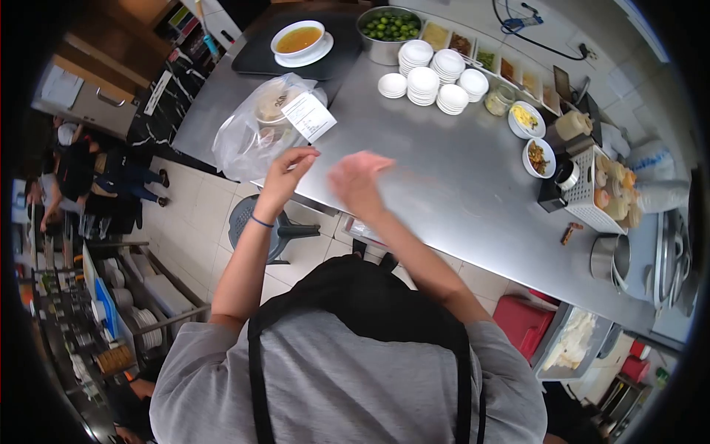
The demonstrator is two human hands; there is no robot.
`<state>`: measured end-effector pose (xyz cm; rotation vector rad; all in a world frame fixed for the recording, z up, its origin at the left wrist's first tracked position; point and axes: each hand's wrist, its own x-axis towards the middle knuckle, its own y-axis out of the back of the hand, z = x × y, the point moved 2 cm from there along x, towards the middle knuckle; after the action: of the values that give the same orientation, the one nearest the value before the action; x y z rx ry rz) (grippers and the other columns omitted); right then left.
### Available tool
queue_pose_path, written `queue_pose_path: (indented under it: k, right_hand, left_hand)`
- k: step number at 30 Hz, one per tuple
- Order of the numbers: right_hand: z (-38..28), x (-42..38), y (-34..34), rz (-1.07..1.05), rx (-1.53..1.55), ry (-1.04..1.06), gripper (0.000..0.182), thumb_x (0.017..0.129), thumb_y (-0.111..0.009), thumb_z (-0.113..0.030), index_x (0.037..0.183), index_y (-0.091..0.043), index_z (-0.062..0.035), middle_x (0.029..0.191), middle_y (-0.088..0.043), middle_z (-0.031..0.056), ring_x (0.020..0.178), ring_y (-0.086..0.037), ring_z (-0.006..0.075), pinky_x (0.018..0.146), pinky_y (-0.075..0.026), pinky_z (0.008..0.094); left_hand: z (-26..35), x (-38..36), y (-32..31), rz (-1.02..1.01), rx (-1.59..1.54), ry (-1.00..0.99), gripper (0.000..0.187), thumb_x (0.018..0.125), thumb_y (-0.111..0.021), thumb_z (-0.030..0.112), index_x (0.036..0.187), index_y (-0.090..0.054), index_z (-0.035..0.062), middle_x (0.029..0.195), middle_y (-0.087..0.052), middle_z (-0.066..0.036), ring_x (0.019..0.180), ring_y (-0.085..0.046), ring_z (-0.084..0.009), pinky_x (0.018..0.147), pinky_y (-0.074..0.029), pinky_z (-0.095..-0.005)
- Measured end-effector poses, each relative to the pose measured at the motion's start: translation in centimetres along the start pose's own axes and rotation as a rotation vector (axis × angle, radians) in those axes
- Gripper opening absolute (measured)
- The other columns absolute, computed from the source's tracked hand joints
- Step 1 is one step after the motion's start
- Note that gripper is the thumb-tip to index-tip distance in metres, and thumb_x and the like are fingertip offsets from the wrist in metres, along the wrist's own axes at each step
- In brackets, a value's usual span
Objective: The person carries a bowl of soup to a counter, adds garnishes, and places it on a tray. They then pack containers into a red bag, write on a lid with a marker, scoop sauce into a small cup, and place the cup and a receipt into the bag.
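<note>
My left hand (287, 176), with a blue band at its wrist, hovers at the counter's near edge. Its fingers are loosely bent, the thumb a little apart from them, with nothing visible between. Just above its fingertips is the lower corner of a printed white receipt (309, 117). That slip lies against a clear plastic bag (240, 137) holding a round lidded container (274, 106). To the right, my right hand (359, 181) is smeared by motion over the counter edge. A pinkish blur shows at its fingertips; I cannot tell whether it holds anything.
A bowl of orange soup (298, 37) stands on a black tray (251, 63). Behind the steel counter (436, 177) are a pot of limes (388, 29), stacked small white dishes (423, 81), two filled bowls (538, 158) and a white basket (592, 194). A grey stool (248, 222) stands below.
</note>
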<state>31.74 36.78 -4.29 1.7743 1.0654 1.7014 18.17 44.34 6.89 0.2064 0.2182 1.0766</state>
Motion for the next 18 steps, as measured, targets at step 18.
queue_pose_path:
  k: [18]
  right_hand:
    - [17.4,-46.4,35.2,0.298,-0.601,-2.188,0.027,0.085,-0.041,-0.011,0.103,-0.061,-0.0051,0.097,-0.062,0.0106,0.085,-0.06,0.0179,0.068,-0.049,0.0307]
  left_hand:
    - [-2.2,6.3,-1.0,-0.344,0.148,-0.055,0.022,0.083,-0.057,0.022,0.098,-0.061,0.0058,0.087,-0.06,-0.003,0.081,-0.053,-0.0113,0.075,-0.04,-0.0245]
